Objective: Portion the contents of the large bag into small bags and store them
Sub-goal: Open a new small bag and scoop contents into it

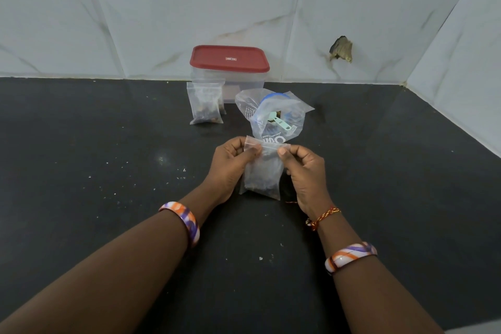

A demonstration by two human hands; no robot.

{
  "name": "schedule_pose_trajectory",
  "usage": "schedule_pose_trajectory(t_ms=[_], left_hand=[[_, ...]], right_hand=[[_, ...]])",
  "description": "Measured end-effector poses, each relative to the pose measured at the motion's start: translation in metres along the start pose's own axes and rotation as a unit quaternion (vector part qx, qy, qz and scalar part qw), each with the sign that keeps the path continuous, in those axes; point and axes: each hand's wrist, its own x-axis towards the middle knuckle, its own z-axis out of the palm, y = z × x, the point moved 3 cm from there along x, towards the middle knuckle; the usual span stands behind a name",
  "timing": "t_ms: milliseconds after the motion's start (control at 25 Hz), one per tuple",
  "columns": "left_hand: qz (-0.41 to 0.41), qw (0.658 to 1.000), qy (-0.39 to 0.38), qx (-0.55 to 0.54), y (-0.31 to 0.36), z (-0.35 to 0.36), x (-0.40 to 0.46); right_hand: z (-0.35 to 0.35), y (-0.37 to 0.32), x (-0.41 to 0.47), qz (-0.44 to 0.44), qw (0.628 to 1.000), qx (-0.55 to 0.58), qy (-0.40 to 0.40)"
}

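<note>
A small clear zip bag [262, 171] with dark contents stands on the black counter [108, 157] between my hands. My left hand [230, 168] pinches its top strip at the left end, and my right hand [306, 173] pinches the strip at the right end. Just behind it the large clear bag [273, 114] stands open, with a pale green scoop [282, 123] lying inside. Further back on the left, two filled small bags [206, 102] lean against a clear container with a red lid [230, 58].
White marble-look tiles form the back wall and the right wall, with a chipped hole [341, 49] in the back one. Small crumbs [119, 184] are scattered over the counter at the left of my hands.
</note>
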Motion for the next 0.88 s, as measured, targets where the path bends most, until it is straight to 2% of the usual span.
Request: schedule_pose_trajectory(t_ms=[240,400,720,880], left_hand=[[0.025,0.998,-0.03,0.058,0.0011,0.0014,-0.0021],[0.027,0.995,-0.017,0.092,-0.0016,0.0018,-0.0006],[0.003,0.998,0.02,0.058,-0.0058,-0.0032,0.0018],[0.002,0.998,0.04,0.042,-0.0059,-0.004,0.0014]], right_hand=[[0.0055,-0.0015,-0.003,-0.013,0.999,-0.038,-0.035],[0.0068,-0.0014,-0.0022,-0.021,0.996,-0.069,-0.045],[0.0008,0.0025,0.0004,0.025,0.999,-0.029,0.018],[0.0003,0.0059,0.0016,0.027,0.999,-0.044,0.015]])
